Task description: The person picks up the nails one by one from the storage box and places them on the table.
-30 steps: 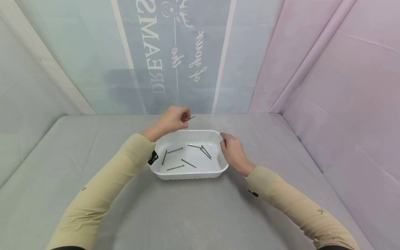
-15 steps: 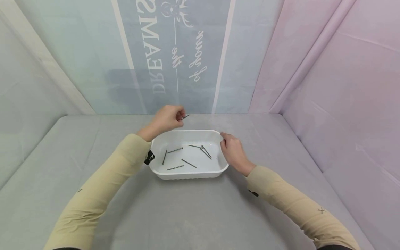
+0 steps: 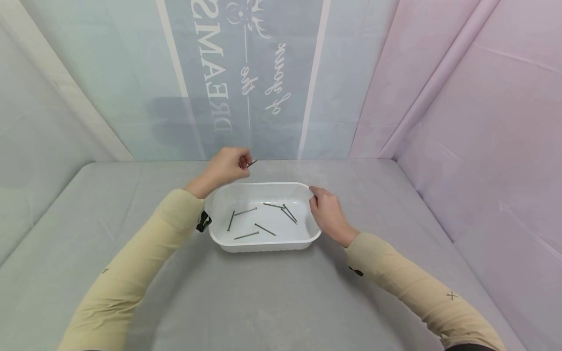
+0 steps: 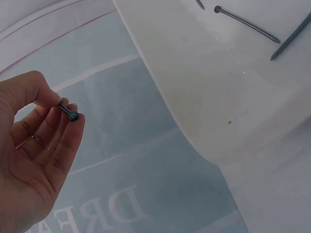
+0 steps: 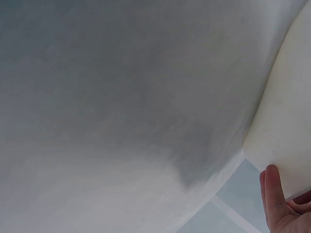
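My left hand [image 3: 225,166] pinches a nail [image 3: 252,164] between thumb and fingertips, above and behind the back rim of a white plastic tray [image 3: 265,246]. In the left wrist view the nail's round head [image 4: 73,116] points out past the fingertips, and part of its shank is hidden by the fingers. My right hand [image 3: 330,215] grips the tray's right end near the back corner, with fingers against the outer wall [image 5: 291,121] in the right wrist view. Several dark metal nails [image 3: 265,229] lie scattered on the tray's floor, two of them close together at the right.
The tray stands on a grey cloth-covered table [image 3: 272,297]. Behind it hangs a blue-green printed curtain [image 3: 263,126] with mirrored lettering. A pink fabric wall [image 3: 491,146] closes the right side, a pale one [image 3: 39,161] the left.
My left hand has moved to the left along the back of the tray, carrying the nail. The right hand, the tray and the nails in it have stayed put.
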`<state>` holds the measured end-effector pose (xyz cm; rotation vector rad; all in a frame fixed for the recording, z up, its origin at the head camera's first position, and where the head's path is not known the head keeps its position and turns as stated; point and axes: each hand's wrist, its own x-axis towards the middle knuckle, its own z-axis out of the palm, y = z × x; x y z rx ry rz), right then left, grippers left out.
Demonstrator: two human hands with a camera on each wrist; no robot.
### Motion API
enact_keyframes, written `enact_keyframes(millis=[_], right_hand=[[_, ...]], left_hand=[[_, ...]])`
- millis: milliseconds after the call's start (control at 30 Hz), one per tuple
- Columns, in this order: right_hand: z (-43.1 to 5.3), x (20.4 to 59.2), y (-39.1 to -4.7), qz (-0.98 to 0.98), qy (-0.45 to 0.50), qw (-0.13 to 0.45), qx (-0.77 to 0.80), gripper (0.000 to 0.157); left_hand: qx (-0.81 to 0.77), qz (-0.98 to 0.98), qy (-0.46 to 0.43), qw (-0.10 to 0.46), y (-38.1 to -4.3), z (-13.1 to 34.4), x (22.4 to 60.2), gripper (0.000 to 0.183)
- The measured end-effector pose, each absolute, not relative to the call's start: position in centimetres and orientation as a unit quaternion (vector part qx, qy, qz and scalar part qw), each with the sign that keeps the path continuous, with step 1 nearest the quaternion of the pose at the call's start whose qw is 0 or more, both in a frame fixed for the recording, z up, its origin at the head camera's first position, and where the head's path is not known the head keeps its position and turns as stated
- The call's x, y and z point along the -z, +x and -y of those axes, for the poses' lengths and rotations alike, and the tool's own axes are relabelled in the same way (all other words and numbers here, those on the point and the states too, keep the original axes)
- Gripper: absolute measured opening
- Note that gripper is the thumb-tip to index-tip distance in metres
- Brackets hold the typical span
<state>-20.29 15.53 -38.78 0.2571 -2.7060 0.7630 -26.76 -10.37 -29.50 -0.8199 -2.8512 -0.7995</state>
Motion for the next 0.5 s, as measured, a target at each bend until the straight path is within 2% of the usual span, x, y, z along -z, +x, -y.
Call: enact_keyframes(millis=[500], right_hand=[[-15.5, 38.6, -20.2, 0.946, 0.09, 0.154, -0.27, 0.035]], left_hand=[[0.287, 0.927, -0.236, 0.045, -27.1, 12.3, 30.1, 0.012]])
